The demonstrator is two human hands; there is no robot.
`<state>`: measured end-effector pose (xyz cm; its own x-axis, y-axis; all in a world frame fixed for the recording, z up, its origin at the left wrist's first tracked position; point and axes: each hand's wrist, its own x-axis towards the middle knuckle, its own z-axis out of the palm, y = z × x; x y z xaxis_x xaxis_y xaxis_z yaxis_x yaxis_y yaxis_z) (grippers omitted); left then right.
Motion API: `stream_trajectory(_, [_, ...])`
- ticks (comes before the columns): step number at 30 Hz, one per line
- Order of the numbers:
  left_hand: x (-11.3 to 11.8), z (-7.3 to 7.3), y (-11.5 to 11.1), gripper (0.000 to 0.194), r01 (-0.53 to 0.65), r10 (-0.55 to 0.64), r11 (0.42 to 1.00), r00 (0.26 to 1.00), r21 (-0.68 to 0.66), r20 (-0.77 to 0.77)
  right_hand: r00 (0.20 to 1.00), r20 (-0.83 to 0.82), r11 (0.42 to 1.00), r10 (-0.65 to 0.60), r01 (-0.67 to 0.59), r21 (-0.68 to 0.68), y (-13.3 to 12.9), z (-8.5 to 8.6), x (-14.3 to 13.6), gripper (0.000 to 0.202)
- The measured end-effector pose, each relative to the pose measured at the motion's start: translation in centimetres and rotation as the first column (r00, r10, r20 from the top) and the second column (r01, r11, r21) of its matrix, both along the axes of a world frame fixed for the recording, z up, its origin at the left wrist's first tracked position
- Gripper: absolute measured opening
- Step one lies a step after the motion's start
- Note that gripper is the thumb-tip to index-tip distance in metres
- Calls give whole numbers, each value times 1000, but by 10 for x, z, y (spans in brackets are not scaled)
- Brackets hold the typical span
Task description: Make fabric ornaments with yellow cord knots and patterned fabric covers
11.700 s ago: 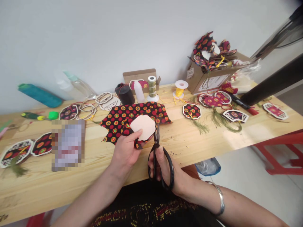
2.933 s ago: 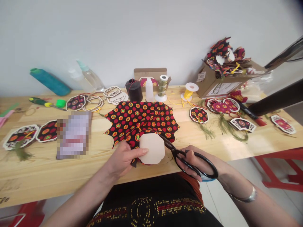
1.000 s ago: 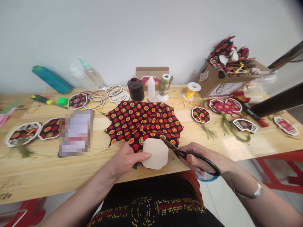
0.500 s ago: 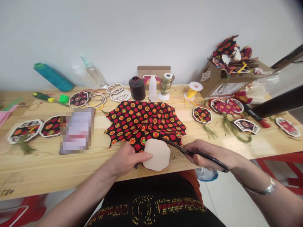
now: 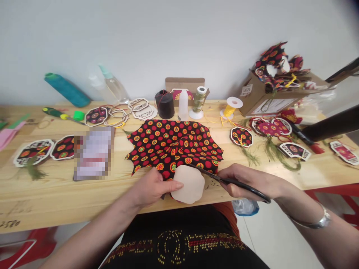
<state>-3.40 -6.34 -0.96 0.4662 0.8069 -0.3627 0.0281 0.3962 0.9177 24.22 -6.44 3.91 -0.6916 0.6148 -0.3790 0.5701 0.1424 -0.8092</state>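
A black cloth with red and flowered dots (image 5: 174, 142) lies spread on the wooden table, its outer edge jagged. My left hand (image 5: 158, 186) pinches a pale card with scalloped corners (image 5: 188, 185) against the cloth near the table's front edge, thumb on top. In my right hand (image 5: 244, 181) are black-handled scissors (image 5: 249, 186), their blades pointing left along the card's upper right edge, over the cloth. Whether the blades are parted is hard to make out.
Behind the cloth stand a black thread cone (image 5: 164, 104), a white bottle (image 5: 183, 105) and a yellow spool (image 5: 230, 107). A stuffed cardboard box (image 5: 272, 101) is at the back right. Patterned ornaments (image 5: 35, 152) lie on both sides. A black pole (image 5: 333, 121) juts in from the right.
The table and its objects appear shifted slightly to the right in view. Both hands keep nearly the same pose, with the scissors still beside the card.
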Motion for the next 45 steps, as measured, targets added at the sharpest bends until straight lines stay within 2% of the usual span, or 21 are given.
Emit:
stream_trajectory(2, [0, 0, 1, 14, 1, -1, 1000, 1000, 1, 20, 1000, 3, 999, 10, -10, -30, 2, 1, -2, 49])
stream_trajectory(7, [-3, -5, 1, 29, 5, -5, 1000, 998, 1, 65, 999, -30, 995, 12, -15, -100, 7, 1, -5, 53])
stream_trajectory(15, [-1, 1, 2, 26, 10, -10, 1000, 995, 0, 96, 998, -18, 970, -53, 47, -237, 11, 0, -6, 51])
stream_trajectory(21, [1, 4, 3, 27, 19, -18, 1000, 993, -13, 113, 994, 54, 974, -96, 105, -200, 11, 0, -9, 47])
stream_trajectory(26, [0, 3, 3, 34, 12, -9, 1000, 994, -29, 111, 1000, 8, 990, -6, 7, -139, 9, -1, -3, 47])
stream_trajectory(31, [1, 2, 3, 37, 29, -24, 999, 993, -40, 112, 997, 44, 997, 65, -63, -41, 10, 4, -1, 46])
stream_trajectory(36, [-3, -1, 1, 41, 58, -55, 998, 996, -36, 72, 990, 92, 993, 107, -102, -53, 13, 6, -3, 47])
stream_trajectory(45, [-2, 2, 2, 31, 134, -134, 991, 990, 6, 39, 990, 118, 989, 79, -63, -133, 16, 12, -8, 43])
